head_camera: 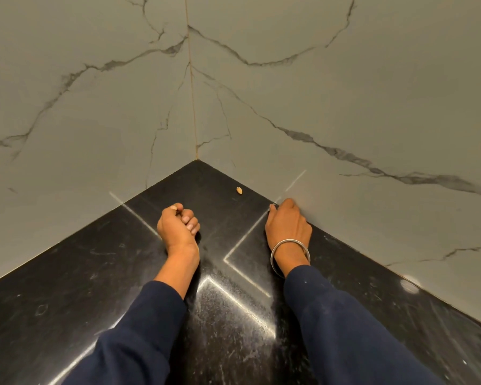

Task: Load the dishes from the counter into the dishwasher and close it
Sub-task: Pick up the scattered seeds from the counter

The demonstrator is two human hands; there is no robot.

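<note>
Two forearms, entering from the bottom of the frame. Dark navy long sleeves on both: left sleeve [139, 329] at lower centre-left, right sleeve [353, 323] at lower right, the latter flecked with a few pale specks. Cuffs plain, ending short of the wrists. Plain silver metal bangle [289, 252] around the right wrist, right of centre. Left hand [178, 225] and right hand [286, 222] bare, ringless.

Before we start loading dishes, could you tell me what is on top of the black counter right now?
Both hands rest on the black counter: the left hand curled, the right hand by the wall. A small tan scrap lies near the corner. No dishes show; anything under the sleeves is hidden.
</note>
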